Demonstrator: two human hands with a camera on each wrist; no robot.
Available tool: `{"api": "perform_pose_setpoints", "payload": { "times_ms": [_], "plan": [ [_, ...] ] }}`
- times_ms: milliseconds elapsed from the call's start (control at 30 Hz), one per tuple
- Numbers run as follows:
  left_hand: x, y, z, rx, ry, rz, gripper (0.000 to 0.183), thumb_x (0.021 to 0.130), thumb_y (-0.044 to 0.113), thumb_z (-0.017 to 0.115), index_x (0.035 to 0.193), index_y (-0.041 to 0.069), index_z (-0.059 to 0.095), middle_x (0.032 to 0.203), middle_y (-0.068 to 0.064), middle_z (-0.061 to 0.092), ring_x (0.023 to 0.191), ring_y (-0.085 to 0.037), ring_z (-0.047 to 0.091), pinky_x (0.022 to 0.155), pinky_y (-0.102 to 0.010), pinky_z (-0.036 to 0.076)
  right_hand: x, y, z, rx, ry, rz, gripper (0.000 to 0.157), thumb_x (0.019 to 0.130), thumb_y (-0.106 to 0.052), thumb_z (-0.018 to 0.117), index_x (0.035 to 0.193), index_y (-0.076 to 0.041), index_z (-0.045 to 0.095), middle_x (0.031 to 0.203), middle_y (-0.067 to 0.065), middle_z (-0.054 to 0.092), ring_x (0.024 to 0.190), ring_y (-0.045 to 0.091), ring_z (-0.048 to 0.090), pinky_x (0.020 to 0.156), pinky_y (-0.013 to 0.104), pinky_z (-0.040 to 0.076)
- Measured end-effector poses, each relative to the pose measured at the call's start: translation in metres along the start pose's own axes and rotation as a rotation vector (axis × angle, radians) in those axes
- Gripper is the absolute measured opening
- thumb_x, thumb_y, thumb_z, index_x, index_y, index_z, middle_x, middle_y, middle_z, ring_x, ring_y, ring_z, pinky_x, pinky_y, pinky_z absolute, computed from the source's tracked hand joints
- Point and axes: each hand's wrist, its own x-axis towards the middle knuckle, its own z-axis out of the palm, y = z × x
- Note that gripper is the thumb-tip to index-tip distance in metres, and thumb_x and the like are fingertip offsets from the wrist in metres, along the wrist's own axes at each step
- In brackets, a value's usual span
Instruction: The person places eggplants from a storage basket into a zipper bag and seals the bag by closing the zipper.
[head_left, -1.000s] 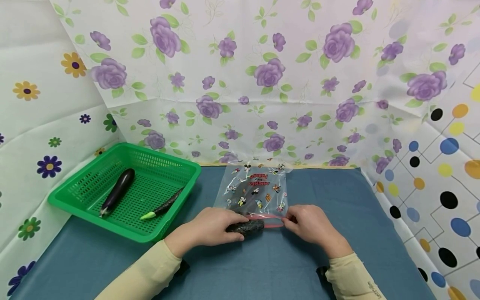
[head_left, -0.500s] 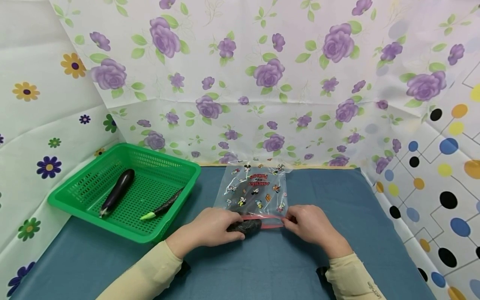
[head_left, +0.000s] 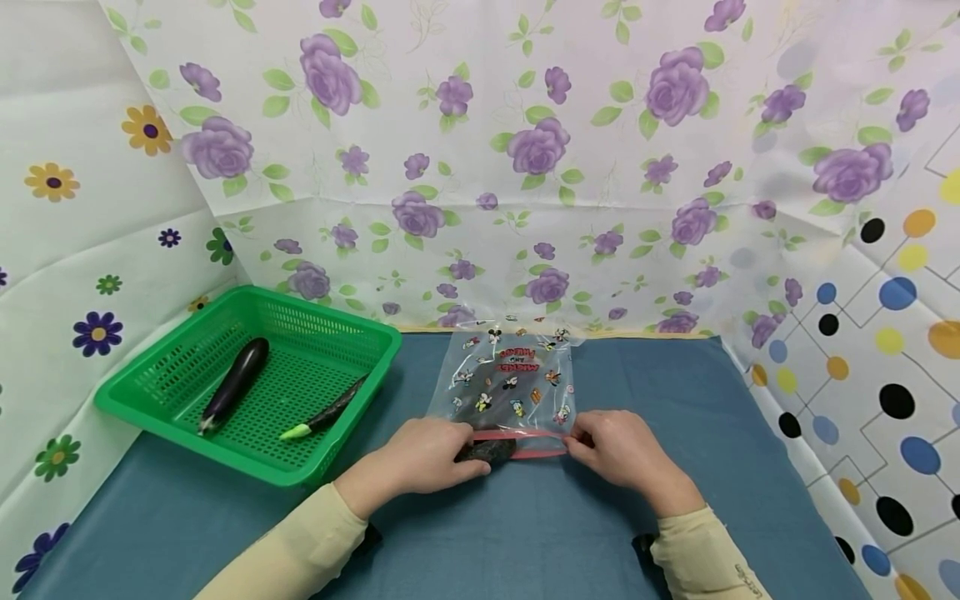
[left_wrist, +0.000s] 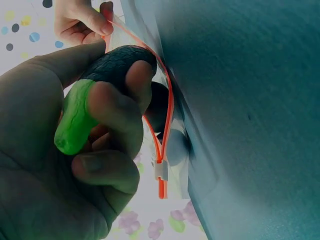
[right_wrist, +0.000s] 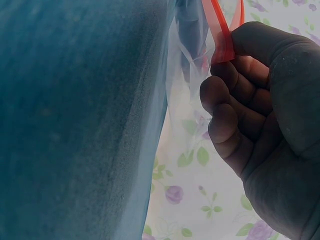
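Note:
My left hand [head_left: 423,457] grips a dark, bumpy vegetable with a bright green end [left_wrist: 115,70]. Its dark tip sits between the two red zip strips [head_left: 540,455] at the mouth of a clear zip bag [head_left: 510,379] printed with cartoon figures. Thumb and forefinger of my right hand [head_left: 618,446] pinch the red strip at the mouth's right corner. Through the bag's mouth, the left wrist view shows a dark, smooth rounded thing [left_wrist: 159,107] inside. A white slider [left_wrist: 161,170] is on the zip at the mouth's left end.
On the left a green plastic basket [head_left: 300,312] holds an eggplant [head_left: 236,383] and a slim dark vegetable with a light green tip [head_left: 326,414]. Blue cloth [head_left: 525,533] covers the table. Patterned sheets [head_left: 480,158] hang behind and at both sides.
Less of the dark bumpy vegetable shows past my left hand, and its tip has shifted left and in between the red strips. My right hand has stayed in place.

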Motion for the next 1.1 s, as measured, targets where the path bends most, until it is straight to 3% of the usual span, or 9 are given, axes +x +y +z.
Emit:
{"api": "perform_pose_setpoints", "payload": {
  "times_ms": [433,700,933,1100],
  "plan": [
    [-0.002,0.0026,-0.0006,-0.026,-0.039,-0.097,0.048,0.103,0.062,0.074,0.079,0.022,0.063,0.065,0.003,0.053,0.058,-0.016,0.048,0.056,-0.038,0.035,0.0003,-0.0006,-0.0004,0.004,-0.012,0.005,0.024,0.098,-0.021,0.087,0.08,-0.026,0.071,0.069,-0.018,0.055,0.056,-0.004,0.043,0.055,0.027,0.042],
    [-0.0025,0.0015,-0.0003,-0.047,-0.034,-0.087,0.031,0.105,0.049,0.074,0.097,0.021,0.065,0.076,0.005,0.058,0.064,-0.015,0.053,0.059,-0.04,0.04,0.0004,-0.0006,-0.0004,0.008,-0.009,-0.001,0.024,0.098,-0.02,0.087,0.08,-0.026,0.071,0.07,-0.018,0.056,0.056,-0.004,0.043,0.055,0.026,0.041],
    [-0.0052,0.0009,0.0,-0.063,-0.035,-0.069,0.016,0.098,0.032,0.071,0.1,0.019,0.063,0.082,0.006,0.06,0.067,-0.018,0.056,0.061,-0.042,0.046,0.0003,-0.0012,-0.0009,0.009,-0.009,-0.002,0.025,0.098,-0.02,0.087,0.08,-0.025,0.071,0.069,-0.018,0.055,0.056,-0.004,0.043,0.055,0.027,0.041],
    [-0.0067,0.0007,0.0008,-0.065,-0.033,-0.063,0.015,0.095,0.029,0.07,0.102,0.019,0.062,0.082,0.005,0.059,0.068,-0.019,0.055,0.061,-0.042,0.045,0.0005,-0.0016,-0.0012,0.008,-0.012,0.0,0.025,0.098,-0.02,0.087,0.08,-0.026,0.07,0.069,-0.018,0.055,0.056,-0.004,0.043,0.055,0.027,0.041]
  ]
}}
